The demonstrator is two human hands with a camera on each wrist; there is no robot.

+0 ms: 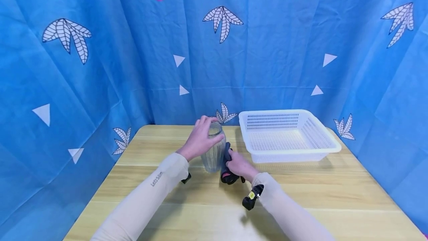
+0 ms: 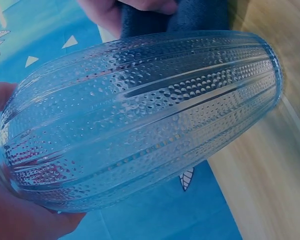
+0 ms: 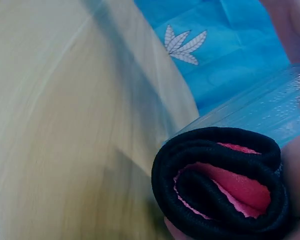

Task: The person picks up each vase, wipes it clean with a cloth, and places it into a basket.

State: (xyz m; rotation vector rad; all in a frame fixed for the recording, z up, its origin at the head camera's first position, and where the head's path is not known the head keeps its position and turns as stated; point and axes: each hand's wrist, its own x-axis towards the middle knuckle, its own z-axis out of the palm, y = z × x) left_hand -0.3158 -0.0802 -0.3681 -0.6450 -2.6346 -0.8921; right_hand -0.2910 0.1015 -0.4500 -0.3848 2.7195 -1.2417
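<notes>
My left hand (image 1: 202, 137) grips a clear glass vase (image 1: 214, 157) around its upper part, near the rim. The vase has ribs and a dimpled texture, plain in the left wrist view (image 2: 145, 120), and its base is at the wooden tabletop. Just right of it, my right hand (image 1: 240, 164) holds a rolled dark cloth item (image 1: 228, 176) close against the vase's side. In the right wrist view, the end of the roll (image 3: 165, 170) shows black layers with a pink-red lining. What kind of cloth item it is cannot be told.
A white perforated plastic basket (image 1: 291, 155) stands at the back right of the wooden table (image 1: 301, 196). Blue patterned curtains (image 1: 267, 47) hang behind the table and along both sides. Each wrist carries a small black strapped device.
</notes>
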